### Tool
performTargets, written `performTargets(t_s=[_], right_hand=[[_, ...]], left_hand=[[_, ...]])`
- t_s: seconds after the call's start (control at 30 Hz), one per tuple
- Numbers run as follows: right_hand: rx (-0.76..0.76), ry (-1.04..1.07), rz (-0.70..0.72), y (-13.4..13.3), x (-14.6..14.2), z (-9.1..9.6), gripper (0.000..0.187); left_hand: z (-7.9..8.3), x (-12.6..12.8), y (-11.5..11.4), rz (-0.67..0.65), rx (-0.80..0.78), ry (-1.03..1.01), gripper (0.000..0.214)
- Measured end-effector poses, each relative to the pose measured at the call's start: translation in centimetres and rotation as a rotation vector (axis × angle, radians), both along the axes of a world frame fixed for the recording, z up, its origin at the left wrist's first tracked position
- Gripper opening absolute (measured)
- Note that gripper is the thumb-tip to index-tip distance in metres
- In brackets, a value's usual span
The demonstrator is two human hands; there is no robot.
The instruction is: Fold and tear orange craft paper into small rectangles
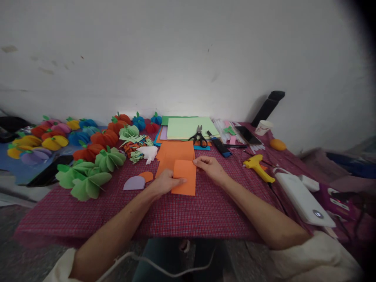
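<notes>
A sheet of orange paper (pixel 184 188), partly folded over on itself, is held up in front of me. My left hand (pixel 164 182) grips its left side, thumb lying on top and the other fingers mostly hidden. At the upper right edge, my right hand (pixel 210 168) pinches the same paper between thumb and fingers. Behind it, more orange sheets (pixel 178 150) lie on the checked tablecloth. A lilac paper piece (pixel 134 183) with a rounded edge and a small orange piece (pixel 147 176) rest left of my left hand.
Paper pumpkins (pixel 104 139) in several colours crowd the left. Black scissors (pixel 199 137) lie on stacked pale green sheets (pixel 188 127), near a utility knife (pixel 219 145) and paper scraps (pixel 136 149). On the right are a yellow glue gun (pixel 258 167), white power bank (pixel 304 199), phone (pixel 249 135) and cup (pixel 263 127).
</notes>
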State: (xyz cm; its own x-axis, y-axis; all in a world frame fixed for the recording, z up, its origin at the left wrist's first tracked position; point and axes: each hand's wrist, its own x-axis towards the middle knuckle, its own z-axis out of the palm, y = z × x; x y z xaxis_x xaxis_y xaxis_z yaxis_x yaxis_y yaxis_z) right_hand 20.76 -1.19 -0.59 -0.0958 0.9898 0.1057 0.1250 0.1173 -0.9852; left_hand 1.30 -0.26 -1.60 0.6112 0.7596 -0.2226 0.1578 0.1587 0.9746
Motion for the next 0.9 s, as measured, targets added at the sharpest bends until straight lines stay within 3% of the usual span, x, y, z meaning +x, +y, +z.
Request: performTargets(t_s=[0.17,0.4,0.53,0.7,0.9], right_hand=[[0.02,-0.007,-0.003,-0.5,-0.3,0.4,0.03],[0.006,-0.125,0.102,-0.8,-0.6,0.2,0.035],[0.015,-0.141,0.077,-0.8,-0.8,-0.1,0.034],[-0.025,-0.243,0.18,-1.1,-1.1,-0.6,0.035],[-0.058,-0.233,0.173,-1.6,-1.5,-0.4,0.035]], left_hand=[[-0.3,-0.2,0.2,0.053,0.061,0.034,0.035],[-0.2,-0.2,0.4,0.126,0.087,0.002,0.039],[0.3,0.0,0.3,0.145,0.065,-0.092,0.038],[0.5,0.2,0.4,0.256,0.046,-0.189,0.035],[1.0,0.3,0.1,0.321,-0.007,-0.286,0.041]])
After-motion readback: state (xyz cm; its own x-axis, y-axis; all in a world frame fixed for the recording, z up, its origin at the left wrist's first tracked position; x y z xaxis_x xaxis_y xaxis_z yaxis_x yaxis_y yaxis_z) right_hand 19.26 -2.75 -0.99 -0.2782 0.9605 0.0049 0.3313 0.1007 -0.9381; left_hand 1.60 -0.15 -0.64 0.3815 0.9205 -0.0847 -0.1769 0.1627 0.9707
